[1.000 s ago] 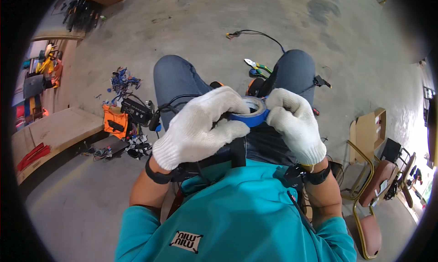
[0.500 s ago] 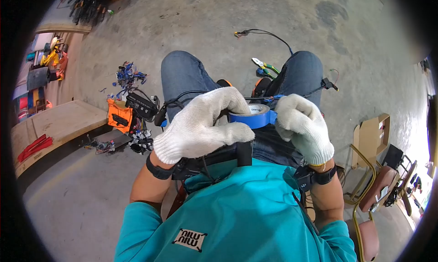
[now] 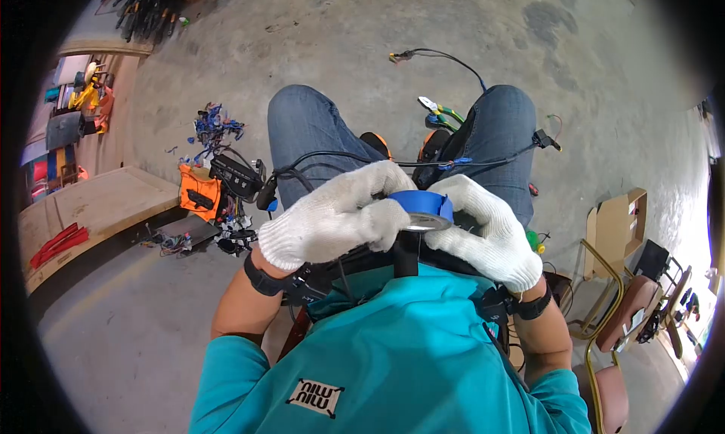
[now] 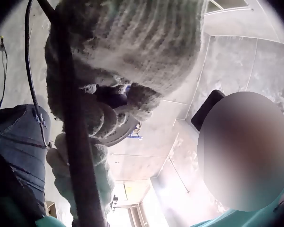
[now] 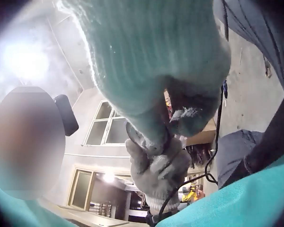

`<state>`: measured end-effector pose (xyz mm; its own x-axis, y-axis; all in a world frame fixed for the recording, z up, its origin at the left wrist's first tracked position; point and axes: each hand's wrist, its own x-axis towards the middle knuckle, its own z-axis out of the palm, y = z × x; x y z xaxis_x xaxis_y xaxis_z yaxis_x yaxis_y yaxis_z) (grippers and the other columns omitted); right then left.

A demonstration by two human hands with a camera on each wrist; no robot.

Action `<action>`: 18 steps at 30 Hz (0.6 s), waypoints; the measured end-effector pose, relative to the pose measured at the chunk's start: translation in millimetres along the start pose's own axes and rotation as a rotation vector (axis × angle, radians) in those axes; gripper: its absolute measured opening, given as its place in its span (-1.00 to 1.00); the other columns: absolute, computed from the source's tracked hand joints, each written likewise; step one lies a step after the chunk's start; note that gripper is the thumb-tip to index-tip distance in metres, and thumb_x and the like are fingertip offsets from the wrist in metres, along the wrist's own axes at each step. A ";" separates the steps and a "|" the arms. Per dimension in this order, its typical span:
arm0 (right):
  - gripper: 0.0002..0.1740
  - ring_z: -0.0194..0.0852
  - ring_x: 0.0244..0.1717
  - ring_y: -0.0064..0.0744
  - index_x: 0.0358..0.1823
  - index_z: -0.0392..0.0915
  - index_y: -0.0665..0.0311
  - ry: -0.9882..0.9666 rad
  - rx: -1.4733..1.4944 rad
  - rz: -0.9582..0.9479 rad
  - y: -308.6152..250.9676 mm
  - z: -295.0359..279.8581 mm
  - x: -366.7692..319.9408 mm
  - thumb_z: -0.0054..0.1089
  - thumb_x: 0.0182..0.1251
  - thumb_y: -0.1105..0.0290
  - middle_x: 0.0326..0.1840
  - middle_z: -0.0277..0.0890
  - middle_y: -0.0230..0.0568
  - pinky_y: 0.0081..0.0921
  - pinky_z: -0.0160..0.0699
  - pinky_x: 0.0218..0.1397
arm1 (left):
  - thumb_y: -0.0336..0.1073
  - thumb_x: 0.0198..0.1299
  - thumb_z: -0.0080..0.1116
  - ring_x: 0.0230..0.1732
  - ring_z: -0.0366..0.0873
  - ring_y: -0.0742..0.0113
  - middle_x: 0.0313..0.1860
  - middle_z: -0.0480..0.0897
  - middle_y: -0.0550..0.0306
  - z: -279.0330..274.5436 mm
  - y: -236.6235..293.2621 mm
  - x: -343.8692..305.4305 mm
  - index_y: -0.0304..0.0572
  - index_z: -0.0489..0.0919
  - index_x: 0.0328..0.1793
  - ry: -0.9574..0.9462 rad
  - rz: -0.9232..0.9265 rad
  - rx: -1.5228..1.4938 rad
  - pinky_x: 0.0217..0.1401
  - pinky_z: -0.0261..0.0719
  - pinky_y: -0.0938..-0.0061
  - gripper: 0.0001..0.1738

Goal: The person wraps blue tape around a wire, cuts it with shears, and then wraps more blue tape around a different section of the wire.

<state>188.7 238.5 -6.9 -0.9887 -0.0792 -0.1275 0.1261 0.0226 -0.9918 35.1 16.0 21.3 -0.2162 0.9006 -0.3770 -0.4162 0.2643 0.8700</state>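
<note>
A roll of blue tape (image 3: 423,204) is held tilted between two white-gloved hands above the lap. My left hand (image 3: 336,213) grips its left side, thumb and fingers curled round it. On its right side, my right hand (image 3: 487,230) pinches the roll with thumb and fingers. Just beyond the roll, a black cable (image 3: 362,161) with a blue wrapped part (image 3: 455,163) runs across both thighs. In the left wrist view the roll's rim (image 4: 120,135) shows below the left glove (image 4: 128,47); the right wrist view shows both gloves meeting, the roll mostly hidden.
Green-handled pliers (image 3: 442,111) lie on the floor beyond the knees. At left are an orange pouch (image 3: 199,192), a black device (image 3: 236,177), wire scraps (image 3: 215,126) and a low wooden bench (image 3: 113,207). A cardboard box (image 3: 613,230) and chairs (image 3: 630,313) stand at right.
The tape roll has tipped over and come slightly nearer the body. My right hand has moved down and left, its fingers now around the roll, and the cable behind is more exposed.
</note>
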 end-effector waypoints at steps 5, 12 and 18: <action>-0.57 0.63 0.16 -0.21 0.15 0.66 0.29 0.059 0.073 0.049 1.2 8.2 -10.4 0.56 0.32 0.32 0.11 0.63 -0.12 -0.30 0.57 0.26 | -0.26 0.52 0.18 -0.19 0.57 0.49 -0.11 0.63 0.20 2.0 2.9 5.2 -0.30 0.57 0.25 -0.024 -0.146 0.076 -0.07 0.58 0.50 -0.69; -0.61 0.61 0.07 -0.30 0.02 0.69 0.29 0.074 -0.047 0.099 3.8 -2.2 -24.7 0.59 0.27 0.27 0.07 0.63 -0.18 -0.37 0.56 0.18 | -0.35 0.45 0.25 -0.10 0.59 0.55 -0.06 0.69 0.22 3.3 10.1 11.6 -0.31 0.61 0.26 0.216 -0.117 0.377 0.03 0.62 0.54 -0.68; -0.64 0.55 -0.06 -0.46 -0.03 0.69 0.30 0.157 -0.143 0.290 5.3 -1.5 -24.6 0.58 0.26 0.26 -0.05 0.65 -0.28 -0.46 0.54 0.08 | -0.37 0.38 0.28 -0.09 0.65 0.43 -0.07 0.72 0.14 6.8 32.1 20.2 -0.29 0.67 0.18 0.365 -0.030 0.629 0.05 0.65 0.44 -0.71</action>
<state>213.6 242.1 -9.0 -0.9154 0.1051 -0.3886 0.4013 0.1621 -0.9015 23.4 45.0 43.7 -0.5396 0.7463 -0.3897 0.1361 0.5341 0.8344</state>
